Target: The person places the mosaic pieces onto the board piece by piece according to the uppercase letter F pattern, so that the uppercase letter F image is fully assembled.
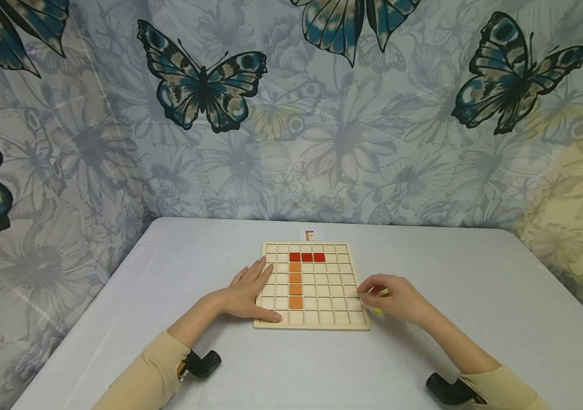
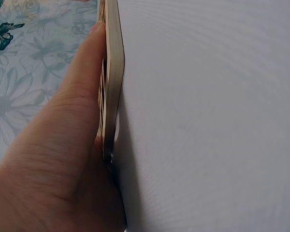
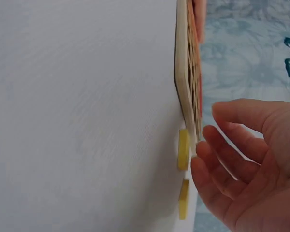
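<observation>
A wooden grid board [image 1: 329, 307] lies flat on the table. Three red square tiles [image 1: 307, 257] sit in a row near its far edge, and a column of several orange square tiles [image 1: 296, 289] runs toward me beneath the leftmost red one. My left hand [image 1: 247, 293] rests on the board's left side, fingers spread, thumb on the near left corner. Beside the right edge hovers my right hand [image 1: 394, 296], fingers loosely bent, with nothing visible between them in the right wrist view. Two yellow tiles [image 3: 183, 150] lie on the table by those fingers, partly hidden in the head view.
A small printed card [image 1: 309, 234] with a coloured grid pattern lies just beyond the board's far edge. White cloth covers the table [image 1: 194, 245]. Butterfly-printed fabric [image 1: 322, 142] stands behind and at the left. Black wrist cameras [image 1: 204, 364] are strapped near both sleeves.
</observation>
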### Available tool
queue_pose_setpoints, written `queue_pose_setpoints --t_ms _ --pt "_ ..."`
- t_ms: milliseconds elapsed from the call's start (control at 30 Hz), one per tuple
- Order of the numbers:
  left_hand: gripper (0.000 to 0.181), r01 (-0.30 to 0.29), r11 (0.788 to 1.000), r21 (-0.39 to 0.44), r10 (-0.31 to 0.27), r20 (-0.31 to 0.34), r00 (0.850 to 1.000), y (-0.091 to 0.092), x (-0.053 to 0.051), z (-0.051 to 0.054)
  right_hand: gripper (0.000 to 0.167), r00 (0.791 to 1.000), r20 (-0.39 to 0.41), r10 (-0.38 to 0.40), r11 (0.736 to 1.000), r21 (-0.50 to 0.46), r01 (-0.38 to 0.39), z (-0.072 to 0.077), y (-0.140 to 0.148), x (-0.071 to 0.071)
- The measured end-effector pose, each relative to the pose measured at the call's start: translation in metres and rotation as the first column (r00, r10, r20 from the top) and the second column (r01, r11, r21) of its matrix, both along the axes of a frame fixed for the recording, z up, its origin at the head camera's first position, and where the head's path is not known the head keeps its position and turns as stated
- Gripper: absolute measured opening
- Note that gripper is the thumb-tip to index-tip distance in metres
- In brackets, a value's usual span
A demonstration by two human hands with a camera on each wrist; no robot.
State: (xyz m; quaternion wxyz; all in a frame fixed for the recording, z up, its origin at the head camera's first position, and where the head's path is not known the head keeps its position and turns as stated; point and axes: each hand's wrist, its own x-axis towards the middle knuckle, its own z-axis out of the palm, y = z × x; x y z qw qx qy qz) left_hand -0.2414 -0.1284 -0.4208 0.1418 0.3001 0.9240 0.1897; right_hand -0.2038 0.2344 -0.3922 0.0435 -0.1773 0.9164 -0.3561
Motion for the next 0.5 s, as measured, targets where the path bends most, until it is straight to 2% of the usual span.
queue_pose_setpoints --t_ms 233,500 --pt "0.125 0.002 1.0 0.027 -0.002 0.003 1.0 -0.003 -0.004 -0.01 0.018 1.0 -0.008 -0.027 0.999 0.047 0.027 -0.001 0.012 0.004" --pt "0.124 0.014 0.999 0.047 -0.014 0.001 1.0 -0.003 -0.002 -0.005 0.028 1.0 0.02 0.019 0.997 0.072 -0.02 -0.001 0.022 0.006"
